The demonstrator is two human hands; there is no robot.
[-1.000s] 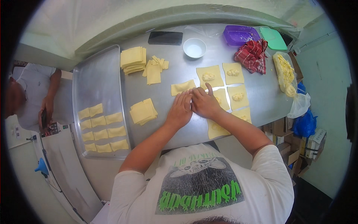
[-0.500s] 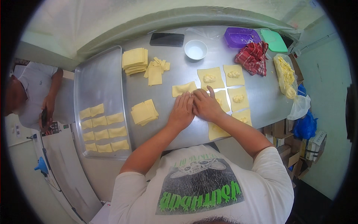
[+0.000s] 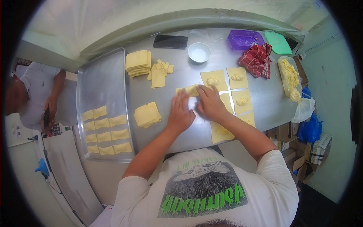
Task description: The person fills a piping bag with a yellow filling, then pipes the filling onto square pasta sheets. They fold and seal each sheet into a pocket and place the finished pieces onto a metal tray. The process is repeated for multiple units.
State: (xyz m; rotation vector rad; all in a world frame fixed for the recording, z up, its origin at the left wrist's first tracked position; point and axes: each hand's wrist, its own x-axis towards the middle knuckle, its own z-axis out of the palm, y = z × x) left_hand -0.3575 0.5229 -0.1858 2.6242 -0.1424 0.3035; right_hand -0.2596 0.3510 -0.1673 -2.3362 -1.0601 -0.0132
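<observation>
A folded, filled dough parcel [image 3: 192,90] lies on the metal table just left of the flat dough squares. My left hand [image 3: 180,115] rests its outstretched fingertips on the parcel's left part, thumb spread away. At its right end, the fingers of my right hand [image 3: 211,104] touch the dough, stretched out and partly covering it. Beyond that hand a dough square [image 3: 219,73] carries a pale crumbly filling. To the right are another filled square [image 3: 237,77] and a filled square [image 3: 245,96] nearer me. My right hand and forearm hide parts of the nearer squares.
Finished parcels [image 3: 104,136] sit in a metal tray [image 3: 100,75] at left. Dough stacks [image 3: 147,113] and strips stand between. Along the back are a phone [image 3: 170,42], white bowl [image 3: 199,52], purple container [image 3: 245,38] and red cloth [image 3: 255,60]. A filling tub [image 3: 289,73] is at right.
My hands, together at the parcel's near edge before, have moved apart. The left fingertips now lie over the parcel, and the right fingers have shifted to its right end.
</observation>
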